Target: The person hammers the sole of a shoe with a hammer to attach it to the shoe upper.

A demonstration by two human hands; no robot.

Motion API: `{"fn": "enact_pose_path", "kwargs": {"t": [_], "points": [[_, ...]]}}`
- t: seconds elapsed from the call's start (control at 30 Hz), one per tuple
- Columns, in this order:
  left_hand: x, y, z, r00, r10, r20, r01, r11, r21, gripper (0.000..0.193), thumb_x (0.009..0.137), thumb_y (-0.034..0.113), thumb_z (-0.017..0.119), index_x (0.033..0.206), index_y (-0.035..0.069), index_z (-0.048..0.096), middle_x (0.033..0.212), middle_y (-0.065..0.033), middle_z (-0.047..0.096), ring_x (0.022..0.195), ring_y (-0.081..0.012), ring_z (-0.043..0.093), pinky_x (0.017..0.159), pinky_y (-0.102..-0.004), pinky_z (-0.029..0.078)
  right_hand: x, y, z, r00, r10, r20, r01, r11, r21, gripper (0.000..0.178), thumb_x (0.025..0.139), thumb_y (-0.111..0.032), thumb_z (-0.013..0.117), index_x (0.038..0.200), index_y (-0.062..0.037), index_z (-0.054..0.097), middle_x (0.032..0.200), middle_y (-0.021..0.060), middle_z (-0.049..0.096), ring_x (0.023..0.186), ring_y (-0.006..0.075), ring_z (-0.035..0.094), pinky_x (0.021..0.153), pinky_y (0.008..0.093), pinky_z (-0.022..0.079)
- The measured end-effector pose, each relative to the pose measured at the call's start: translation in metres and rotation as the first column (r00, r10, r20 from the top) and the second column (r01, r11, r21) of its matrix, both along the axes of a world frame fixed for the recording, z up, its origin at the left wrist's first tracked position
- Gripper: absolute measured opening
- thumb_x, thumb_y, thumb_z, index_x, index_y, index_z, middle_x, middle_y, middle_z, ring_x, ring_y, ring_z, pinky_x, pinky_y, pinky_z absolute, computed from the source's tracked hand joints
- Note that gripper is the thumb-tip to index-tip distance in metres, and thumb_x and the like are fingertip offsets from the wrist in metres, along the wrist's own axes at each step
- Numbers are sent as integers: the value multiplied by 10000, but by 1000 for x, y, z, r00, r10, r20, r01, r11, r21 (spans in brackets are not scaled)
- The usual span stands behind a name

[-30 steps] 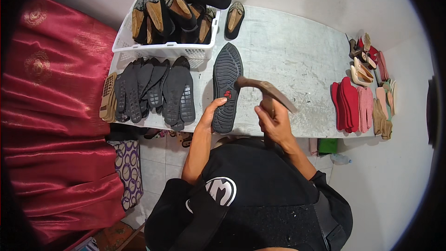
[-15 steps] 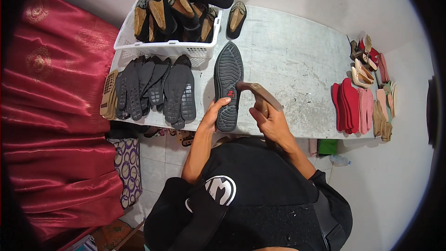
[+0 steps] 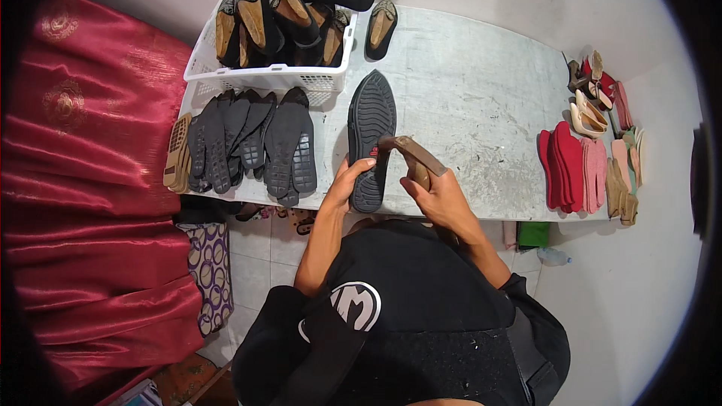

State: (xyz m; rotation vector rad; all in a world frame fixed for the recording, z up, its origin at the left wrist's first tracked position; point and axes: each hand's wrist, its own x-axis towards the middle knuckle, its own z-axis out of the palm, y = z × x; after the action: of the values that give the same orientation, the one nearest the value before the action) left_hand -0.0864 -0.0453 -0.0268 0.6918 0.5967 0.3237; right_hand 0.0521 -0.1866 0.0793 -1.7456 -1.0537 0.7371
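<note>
A black shoe sole (image 3: pixel 373 109) with wavy ridges faces up at the table's near side, its pointed toe away from me. My left hand (image 3: pixel 347 183) grips its heel end from the left, thumb lying on the ridged face. In my right hand (image 3: pixel 444 199) is a hammer (image 3: pixel 421 156) with a worn brown metal head; fingers wrap its handle. One end of the hammer head is at the sole's right side, over part of a small red mark near the middle. Whether it touches cannot be told. Whatever lies under the sole is hidden.
A white plastic basket (image 3: pixel 226 75) holds several black shoes on wooden lasts; another shoe (image 3: pixel 381 30) stands beside it. Black soles (image 3: pixel 282 146) and tan soles (image 3: pixel 177 154) lie left. Red soles (image 3: pixel 562 169), pink soles (image 3: pixel 593 173) and cream shoes (image 3: pixel 587 116) sit right. A red curtain (image 3: pixel 105 180) hangs left.
The hammer head has come slightly left and down, now partly covering the red mark. My left hand keeps its hold on the sole.
</note>
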Motion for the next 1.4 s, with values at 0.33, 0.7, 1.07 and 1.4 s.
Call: {"fn": "enact_pose_path", "kwargs": {"t": [0.33, 0.7, 1.07, 1.4], "points": [[-1, 1, -2, 999, -34, -33, 31, 997, -73, 420, 850, 191, 619, 1201, -12, 508, 964, -73, 641, 806, -131, 656, 693, -247, 555, 4, -10, 20, 998, -33, 45, 31, 998, 58, 212, 828, -99, 642, 1004, 13, 606, 607, 113, 554, 506, 176, 476, 504, 350, 394], [4, -3, 8, 998, -55, -3, 55, 998, -29, 386, 858, 173, 613, 1189, -5, 527, 974, -68, 650, 846, -126, 654, 701, -248, 552, 7, -8, 18, 996, -55, 68, 54, 998, 28, 221, 816, -92, 645, 1011, 2, 603, 622, 134, 561, 513, 197, 504, 533, 352, 427], [19, -5, -3, 994, -110, 11, 110, 986, -127, 290, 865, 187, 612, 1092, 9, 579, 888, -63, 663, 710, -125, 652, 640, -239, 553, 19, 3, 5, 988, -28, 151, 28, 1000, 1, 201, 814, -100, 649, 976, 12, 607, 602, 126, 562, 503, 197, 510, 523, 346, 425], [32, -5, -5, 996, -87, 20, 88, 990, -105, 254, 869, 175, 611, 1073, 24, 603, 884, -51, 676, 732, -119, 660, 632, -245, 546, 26, 8, -9, 995, -31, 99, 34, 999, -28, 341, 809, -111, 670, 1129, -16, 603, 736, 125, 613, 633, 203, 558, 622, 332, 460]]}}
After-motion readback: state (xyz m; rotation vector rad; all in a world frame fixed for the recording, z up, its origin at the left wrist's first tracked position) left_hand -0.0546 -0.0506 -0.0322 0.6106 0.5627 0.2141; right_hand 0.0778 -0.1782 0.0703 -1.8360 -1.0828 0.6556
